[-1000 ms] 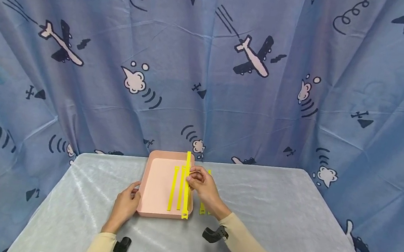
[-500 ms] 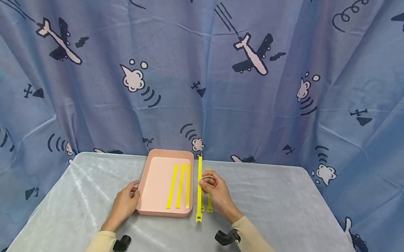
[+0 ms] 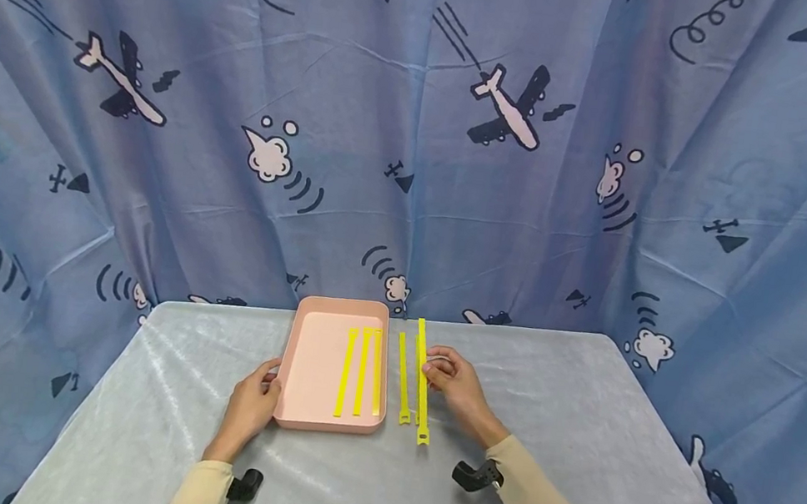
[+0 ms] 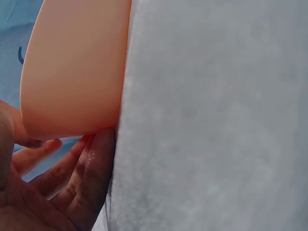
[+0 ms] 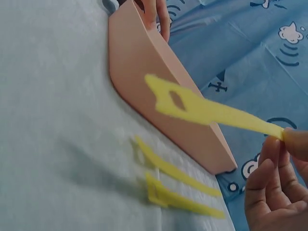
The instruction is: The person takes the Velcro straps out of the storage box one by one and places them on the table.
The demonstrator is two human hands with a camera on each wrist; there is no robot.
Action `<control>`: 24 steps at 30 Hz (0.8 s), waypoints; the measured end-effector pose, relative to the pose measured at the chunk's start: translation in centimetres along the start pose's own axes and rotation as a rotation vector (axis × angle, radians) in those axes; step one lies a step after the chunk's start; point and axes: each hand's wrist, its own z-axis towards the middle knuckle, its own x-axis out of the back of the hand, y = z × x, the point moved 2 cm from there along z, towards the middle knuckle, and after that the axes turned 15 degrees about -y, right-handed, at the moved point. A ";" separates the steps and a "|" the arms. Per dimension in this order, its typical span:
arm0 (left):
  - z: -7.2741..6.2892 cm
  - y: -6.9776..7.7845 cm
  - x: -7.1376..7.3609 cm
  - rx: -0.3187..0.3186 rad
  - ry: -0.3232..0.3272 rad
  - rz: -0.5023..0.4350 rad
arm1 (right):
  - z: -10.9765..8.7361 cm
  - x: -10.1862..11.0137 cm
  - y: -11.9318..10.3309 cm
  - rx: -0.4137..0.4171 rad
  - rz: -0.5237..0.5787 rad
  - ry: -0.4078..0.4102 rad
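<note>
My right hand (image 3: 458, 389) pinches a long yellow hook-and-loop cable tie (image 3: 422, 372) between thumb and fingertips. In the right wrist view the slotted head of that cable tie (image 5: 202, 110) hangs free above the table. Under it two more yellow ties (image 5: 178, 175) lie on the cloth; in the head view one tie (image 3: 403, 378) shows plainly and the other is mostly hidden behind the held one. Three ties (image 3: 362, 373) lie side by side in a pink tray (image 3: 307, 423). At the tray's left side my left hand (image 3: 250, 410) holds the rim and wall.
A pale grey cloth (image 3: 539, 437) covers the table, and the tray sits near its back edge. Behind hangs a blue curtain (image 3: 302, 214) printed with planes and clouds. Each wrist carries a black camera (image 3: 474, 475).
My right hand has moved right with the pinched tie, from over the tray's right edge to above the ties on the table. The left hand and tray stay in place.
</note>
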 end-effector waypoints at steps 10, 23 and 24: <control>0.2 -0.2 -0.1 0.000 -0.011 -0.010 | 0.6 2.0 0.3 -0.053 -0.077 0.035; 0.2 -0.2 0.0 -0.004 -0.011 -0.006 | 1.7 3.6 1.1 -0.123 -0.109 0.046; 0.2 -0.2 0.0 -0.005 -0.011 -0.005 | 1.8 3.7 1.2 -0.133 -0.109 0.051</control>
